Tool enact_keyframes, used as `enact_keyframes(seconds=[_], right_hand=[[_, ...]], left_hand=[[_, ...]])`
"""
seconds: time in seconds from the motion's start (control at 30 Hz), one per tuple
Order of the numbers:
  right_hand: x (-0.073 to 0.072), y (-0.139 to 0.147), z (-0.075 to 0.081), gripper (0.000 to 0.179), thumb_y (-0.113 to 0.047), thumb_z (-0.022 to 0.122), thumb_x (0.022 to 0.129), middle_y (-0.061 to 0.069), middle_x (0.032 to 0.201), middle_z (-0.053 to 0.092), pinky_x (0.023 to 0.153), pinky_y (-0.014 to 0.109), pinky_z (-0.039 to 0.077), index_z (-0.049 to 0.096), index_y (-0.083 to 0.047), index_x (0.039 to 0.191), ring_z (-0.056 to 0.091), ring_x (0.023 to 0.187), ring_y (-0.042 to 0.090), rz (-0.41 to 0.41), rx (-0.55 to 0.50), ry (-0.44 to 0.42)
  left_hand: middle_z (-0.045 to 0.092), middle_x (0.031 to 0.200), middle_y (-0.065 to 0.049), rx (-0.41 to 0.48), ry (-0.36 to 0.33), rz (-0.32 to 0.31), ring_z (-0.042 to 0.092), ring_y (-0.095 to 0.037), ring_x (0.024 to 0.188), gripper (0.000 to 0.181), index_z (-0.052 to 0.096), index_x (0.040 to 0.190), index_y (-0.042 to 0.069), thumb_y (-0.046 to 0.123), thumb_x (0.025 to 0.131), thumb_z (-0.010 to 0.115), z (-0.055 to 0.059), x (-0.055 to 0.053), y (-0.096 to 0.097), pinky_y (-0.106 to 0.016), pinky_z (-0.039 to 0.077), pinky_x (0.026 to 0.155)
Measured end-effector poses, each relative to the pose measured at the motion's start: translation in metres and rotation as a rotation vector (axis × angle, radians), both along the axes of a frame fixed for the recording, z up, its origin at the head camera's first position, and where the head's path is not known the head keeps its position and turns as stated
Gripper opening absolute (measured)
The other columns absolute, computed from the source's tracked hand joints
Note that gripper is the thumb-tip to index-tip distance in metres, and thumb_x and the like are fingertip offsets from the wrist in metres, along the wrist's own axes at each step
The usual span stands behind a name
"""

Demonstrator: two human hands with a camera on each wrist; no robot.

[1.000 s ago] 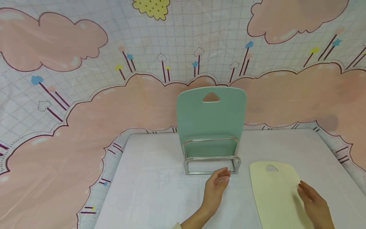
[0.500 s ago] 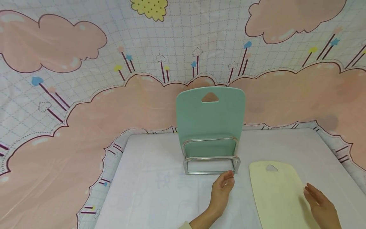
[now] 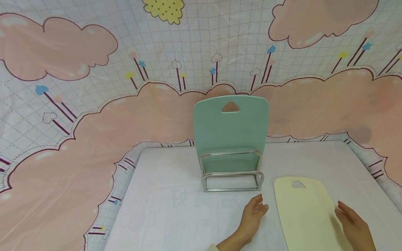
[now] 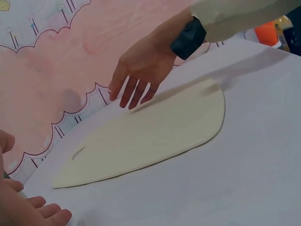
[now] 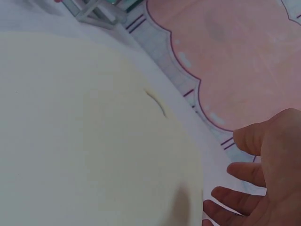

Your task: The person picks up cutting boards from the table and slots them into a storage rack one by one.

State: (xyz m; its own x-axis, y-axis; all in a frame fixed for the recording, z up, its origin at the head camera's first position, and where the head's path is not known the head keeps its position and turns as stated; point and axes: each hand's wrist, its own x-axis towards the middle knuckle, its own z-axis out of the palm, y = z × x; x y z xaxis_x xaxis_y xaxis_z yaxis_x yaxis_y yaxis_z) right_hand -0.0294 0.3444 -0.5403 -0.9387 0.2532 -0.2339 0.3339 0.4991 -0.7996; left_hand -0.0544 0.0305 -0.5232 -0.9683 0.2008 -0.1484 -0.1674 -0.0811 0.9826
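Note:
A pale yellow cutting board (image 3: 306,212) lies flat on the white table, its handle hole at the far end. To its left, my left hand (image 3: 251,218) hovers with relaxed fingers, holding nothing. My right hand (image 3: 355,225) is by the board's right edge, its fingers loosely bent and apart from it; its shadow falls on the board. In the left wrist view the right hand (image 4: 146,66) hangs over the board's far side with fingers spread. A green cutting board (image 3: 230,129) stands upright in the back slot of a metal rack (image 3: 232,173).
The white table (image 3: 169,209) reaches back to a cloth backdrop (image 3: 150,115) with pink clouds. The rack stands just beyond my left hand. In the left wrist view, an orange object (image 4: 266,34) shows at the upper right.
My left hand has moved right and toward me, away from the rack and closer to the yellow cutting board. My right hand has shifted slightly right and toward me. Both boards stay put.

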Motion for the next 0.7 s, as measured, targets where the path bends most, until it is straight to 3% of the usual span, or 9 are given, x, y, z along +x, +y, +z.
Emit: enact_keyframes(seconds=[0.1, 0.17, 0.2, 0.27, 0.3, 0.33, 0.6, 0.7], right_hand=[[-0.004, -0.001, 0.000, 0.072, -0.047, 0.043, 0.099, -0.046, 0.097, 0.033, 0.093, 0.039, 0.041, 0.022, 0.001, 0.149, 0.046, 0.123, 0.016, 0.027, 0.007, -0.005], [-0.008, -0.002, 0.002, 0.074, -0.047, 0.041, 0.100, -0.031, 0.115, 0.048, 0.096, 0.059, 0.032, 0.018, 0.003, 0.149, 0.032, 0.129, 0.046, 0.050, 0.009, -0.028], [-0.009, -0.003, 0.003, 0.074, -0.047, 0.040, 0.101, -0.017, 0.128, 0.051, 0.092, 0.067, 0.028, 0.015, 0.003, 0.149, 0.025, 0.125, 0.057, 0.061, 0.004, -0.040], [-0.012, -0.004, 0.004, 0.075, -0.047, 0.038, 0.101, 0.018, 0.144, 0.039, 0.092, 0.068, 0.027, 0.012, 0.004, 0.149, 0.024, 0.125, 0.058, 0.071, 0.007, -0.064], [-0.012, -0.005, 0.005, 0.075, -0.047, 0.037, 0.101, 0.032, 0.144, 0.029, 0.093, 0.068, 0.027, 0.010, 0.004, 0.149, 0.024, 0.125, 0.057, 0.074, 0.010, -0.077], [-0.013, -0.006, 0.006, 0.076, -0.047, 0.037, 0.101, 0.038, 0.143, 0.022, 0.093, 0.068, 0.027, 0.009, 0.005, 0.149, 0.023, 0.125, 0.057, 0.076, 0.007, -0.086], [-0.014, -0.005, 0.007, 0.075, -0.046, 0.034, 0.102, 0.038, 0.142, 0.022, 0.091, 0.063, 0.032, 0.007, 0.006, 0.149, 0.028, 0.121, 0.051, 0.099, 0.009, -0.084], [-0.014, -0.001, 0.005, 0.075, -0.046, 0.033, 0.102, 0.034, 0.141, 0.029, 0.088, 0.061, 0.037, 0.008, 0.006, 0.149, 0.030, 0.120, 0.051, 0.118, 0.031, -0.076]], left_hand=[[0.048, 0.136, -0.020, -0.019, -0.022, -0.027, 0.047, -0.035, 0.123, 0.051, 0.043, 0.139, -0.004, 0.016, 0.095, 0.060, -0.004, 0.000, 0.004, -0.047, 0.041, 0.100], [0.047, 0.138, -0.019, -0.026, -0.036, -0.037, 0.046, -0.035, 0.125, 0.053, 0.042, 0.140, -0.003, 0.015, 0.094, 0.060, -0.006, 0.000, 0.006, -0.048, 0.040, 0.100], [0.047, 0.138, -0.019, -0.026, -0.042, -0.038, 0.046, -0.035, 0.125, 0.052, 0.042, 0.140, -0.004, 0.015, 0.094, 0.060, -0.008, 0.000, 0.007, -0.048, 0.040, 0.101], [0.048, 0.136, -0.021, -0.001, -0.054, -0.035, 0.046, -0.037, 0.125, 0.051, 0.042, 0.138, -0.006, 0.014, 0.094, 0.059, -0.010, 0.001, 0.010, -0.048, 0.039, 0.102], [0.048, 0.135, -0.022, 0.015, -0.062, -0.029, 0.046, -0.037, 0.125, 0.050, 0.043, 0.137, -0.007, 0.013, 0.094, 0.059, -0.010, 0.001, 0.012, -0.049, 0.038, 0.102], [0.049, 0.134, -0.022, 0.034, -0.072, -0.021, 0.046, -0.037, 0.125, 0.049, 0.044, 0.136, -0.008, 0.013, 0.094, 0.059, -0.010, 0.001, 0.014, -0.048, 0.038, 0.102], [0.058, 0.122, -0.023, 0.113, -0.126, 0.071, 0.053, -0.036, 0.118, 0.040, 0.050, 0.126, -0.012, 0.009, 0.093, 0.059, -0.012, -0.003, 0.027, -0.048, 0.039, 0.101], [0.060, 0.119, -0.022, 0.140, -0.141, 0.090, 0.054, -0.034, 0.116, 0.039, 0.051, 0.125, -0.013, 0.009, 0.093, 0.058, -0.014, -0.006, 0.028, -0.046, 0.041, 0.099]])
